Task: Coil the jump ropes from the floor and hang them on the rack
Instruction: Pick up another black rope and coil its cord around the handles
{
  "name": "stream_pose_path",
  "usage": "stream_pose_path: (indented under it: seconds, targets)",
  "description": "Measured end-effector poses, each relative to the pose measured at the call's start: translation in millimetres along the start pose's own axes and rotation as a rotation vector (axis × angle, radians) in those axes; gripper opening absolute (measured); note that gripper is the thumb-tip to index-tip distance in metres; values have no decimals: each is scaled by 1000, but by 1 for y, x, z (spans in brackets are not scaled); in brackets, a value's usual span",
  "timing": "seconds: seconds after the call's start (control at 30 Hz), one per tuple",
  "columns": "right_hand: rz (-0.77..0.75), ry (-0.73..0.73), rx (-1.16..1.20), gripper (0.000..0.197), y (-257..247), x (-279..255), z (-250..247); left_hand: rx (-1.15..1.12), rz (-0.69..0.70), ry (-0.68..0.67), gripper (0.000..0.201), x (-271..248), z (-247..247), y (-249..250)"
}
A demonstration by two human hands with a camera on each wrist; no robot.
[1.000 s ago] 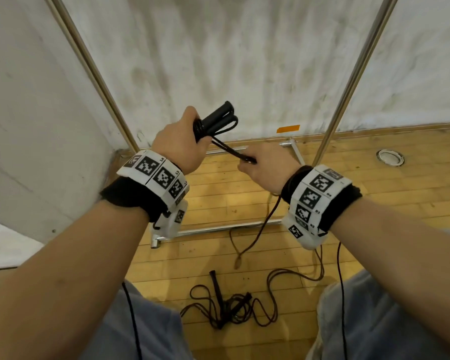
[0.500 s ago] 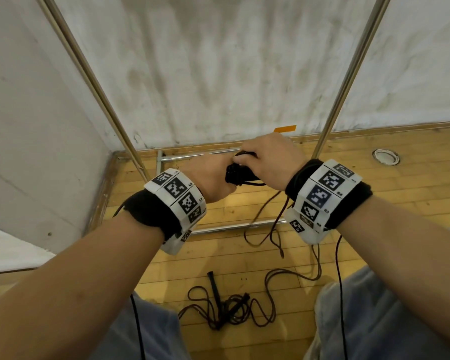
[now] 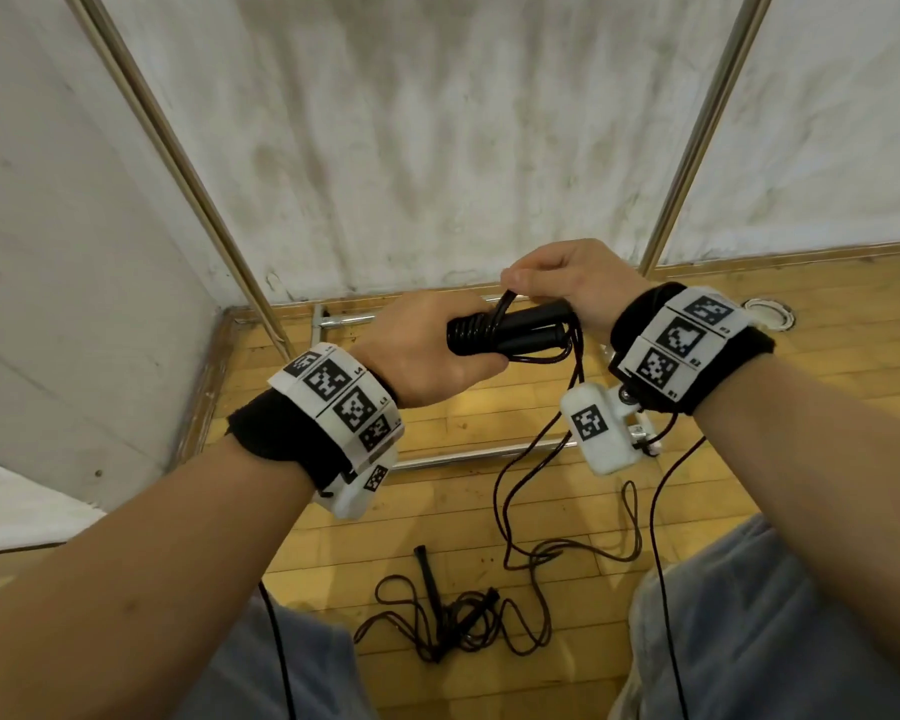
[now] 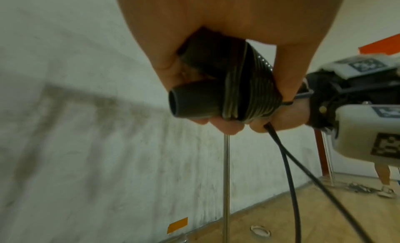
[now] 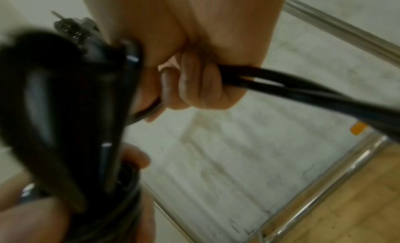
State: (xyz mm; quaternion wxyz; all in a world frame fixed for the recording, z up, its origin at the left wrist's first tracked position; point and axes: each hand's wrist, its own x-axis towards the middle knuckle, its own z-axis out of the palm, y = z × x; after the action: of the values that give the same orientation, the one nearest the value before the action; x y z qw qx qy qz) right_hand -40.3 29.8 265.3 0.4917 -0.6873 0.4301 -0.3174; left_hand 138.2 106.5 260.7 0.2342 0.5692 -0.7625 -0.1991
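My left hand (image 3: 427, 350) grips the two black handles (image 3: 520, 332) of a jump rope, laid side by side, with several turns of black cord wound round them (image 4: 249, 92). My right hand (image 3: 567, 278) pinches a doubled strand of that cord (image 5: 281, 82) just above the handles. The loose cord (image 3: 510, 491) hangs from the handles down to the wooden floor. A second black jump rope (image 3: 453, 615) lies tangled on the floor between my knees. The rack's metal uprights (image 3: 188, 179) stand in front of me.
The rack's right upright (image 3: 697, 148) and its low base bars (image 3: 468, 457) stand against a white wall. A round floor fitting (image 3: 770, 314) sits at right. An orange tape mark (image 4: 177, 224) is on the wall. A person's legs (image 4: 383, 178) stand far off.
My right hand has gone from beside the handles to above them, carrying the cord over for another turn. The left hand has turned the handles level and stayed low.
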Motion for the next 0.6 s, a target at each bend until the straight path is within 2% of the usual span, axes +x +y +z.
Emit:
stream_pose_path:
  seconds: [0.1,0.17,0.27,0.33,0.43,0.6]
  targets:
    - [55,-50,231,14,1,1,4,-158,-27,65,14,-1,-7,5]
    - [92,-28,301,22,1,2,10,-264,-56,111,15,-1,-9,9]
    - [70,-73,370,30,3,0,26,-397,-107,215,14,1,-11,10]
    - [42,-35,308,32,3,-2,38,-446,-150,294,17,4,-12,9]
    - [-35,52,60,42,2,-3,50,-483,-198,364,24,7,-14,6]
    - [-57,3,-202,31,-2,-8,55,-389,-219,475,23,15,-17,-2]
